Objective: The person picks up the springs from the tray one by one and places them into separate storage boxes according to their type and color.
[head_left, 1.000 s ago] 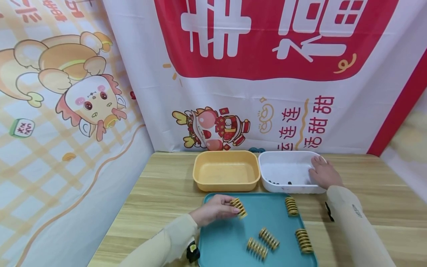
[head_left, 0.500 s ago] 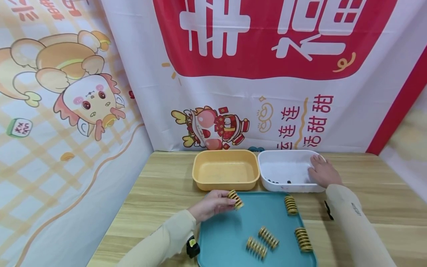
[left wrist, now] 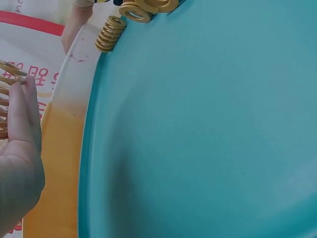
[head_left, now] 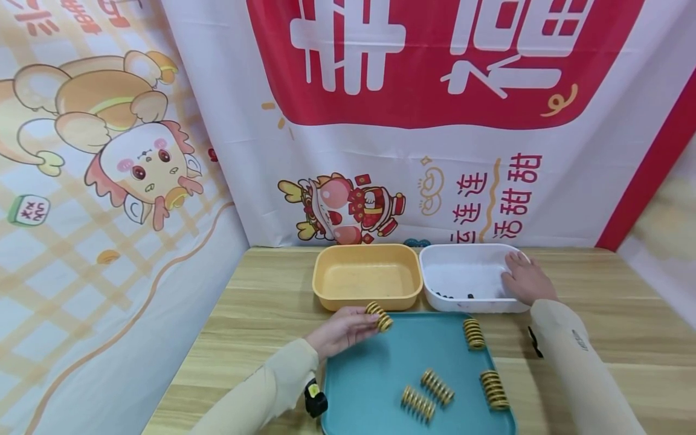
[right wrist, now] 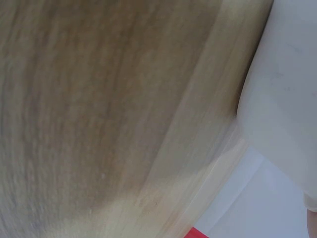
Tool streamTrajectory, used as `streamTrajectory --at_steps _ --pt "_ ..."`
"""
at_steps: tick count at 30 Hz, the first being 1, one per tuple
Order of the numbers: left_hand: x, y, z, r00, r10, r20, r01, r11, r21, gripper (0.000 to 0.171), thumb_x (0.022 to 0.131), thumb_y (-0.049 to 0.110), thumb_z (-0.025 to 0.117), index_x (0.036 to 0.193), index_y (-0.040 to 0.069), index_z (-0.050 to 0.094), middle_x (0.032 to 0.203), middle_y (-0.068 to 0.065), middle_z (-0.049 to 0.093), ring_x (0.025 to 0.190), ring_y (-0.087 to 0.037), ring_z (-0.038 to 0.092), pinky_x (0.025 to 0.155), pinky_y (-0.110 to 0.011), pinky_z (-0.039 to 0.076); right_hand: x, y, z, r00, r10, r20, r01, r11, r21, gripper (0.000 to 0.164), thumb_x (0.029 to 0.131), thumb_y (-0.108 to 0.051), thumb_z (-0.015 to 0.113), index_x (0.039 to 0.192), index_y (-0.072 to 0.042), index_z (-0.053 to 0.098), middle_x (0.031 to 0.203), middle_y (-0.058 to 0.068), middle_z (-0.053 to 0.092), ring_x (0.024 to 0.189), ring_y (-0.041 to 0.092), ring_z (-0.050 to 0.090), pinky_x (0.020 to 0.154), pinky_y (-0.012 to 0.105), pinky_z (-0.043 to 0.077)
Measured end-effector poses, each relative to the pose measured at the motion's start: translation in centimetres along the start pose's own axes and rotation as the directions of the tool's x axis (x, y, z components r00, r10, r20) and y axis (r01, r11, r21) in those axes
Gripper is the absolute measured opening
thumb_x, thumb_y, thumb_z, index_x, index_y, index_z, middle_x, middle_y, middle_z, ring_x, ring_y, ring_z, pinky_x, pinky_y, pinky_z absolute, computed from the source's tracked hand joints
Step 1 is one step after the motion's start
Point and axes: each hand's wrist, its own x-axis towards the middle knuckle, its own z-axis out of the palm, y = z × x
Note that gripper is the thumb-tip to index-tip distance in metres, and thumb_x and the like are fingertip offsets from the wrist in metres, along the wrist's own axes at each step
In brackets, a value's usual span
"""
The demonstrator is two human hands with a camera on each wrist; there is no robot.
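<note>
My left hand pinches a gold coil spring above the back left corner of the teal tray, just in front of the yellow bin. In the left wrist view the spring is cut off by the frame's edge. My right hand grips the right end wall of the white bin; in the right wrist view only a bit of a finger shows beyond the bin's rim. Small dark pieces lie inside that bin.
Two springs lie side by side on the tray, one being the nearer spring. Along its right edge lie a back spring and a front spring. A wooden table bears everything, with a printed cloth behind it.
My left hand has carried the spring a little back and to the left, towards the yellow bin, and the spring's tilt has changed. The right hand stays at the white bin.
</note>
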Motion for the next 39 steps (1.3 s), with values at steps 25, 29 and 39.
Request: streamTrajectory --at_steps 25,29,39 --pt "1.5 3.2 -2.0 0.979 0.121 -0.165 -0.104 0.989 0.107 0.021 0.093 0.004 0.057 0.111 -0.007 0.058 0.1 -0.007 0.065 0.091 -0.015 0.066 0.094 -0.037 0.047 -0.2 -0.3 -0.2 0.999 -0.021 -0.035 0.02 1.0 -0.022 0.057 0.098 -0.023 0.034 0.137 0.019 0.029 0.144 0.035 0.023 0.135 0.049 0.016 0.11 0.058 0.01" --pt "1.9 4.0 -2.4 0.96 0.17 -0.223 -0.113 0.962 0.249 0.018 0.09 0.007 0.063 0.103 -0.006 0.062 0.094 -0.007 0.067 0.086 -0.015 0.067 0.093 -0.043 0.047 -0.2 -0.3 -0.3 0.999 -0.02 -0.036 0.019 0.999 -0.028 0.057 0.098 -0.023 0.033 0.137 0.018 0.028 0.144 0.035 0.023 0.135 0.049 0.016 0.11 0.058 0.01" --pt "2.1 6.4 -2.5 0.906 0.351 -0.239 -0.11 0.738 0.666 0.023 0.08 0.008 0.075 0.098 -0.002 0.067 0.09 -0.008 0.068 0.079 -0.014 0.065 0.076 -0.031 0.056 -0.3 -0.3 -0.3 0.999 -0.017 -0.036 0.016 1.0 -0.023 0.057 0.098 -0.023 0.034 0.137 0.018 0.028 0.145 0.035 0.023 0.135 0.049 0.015 0.111 0.058 0.009"
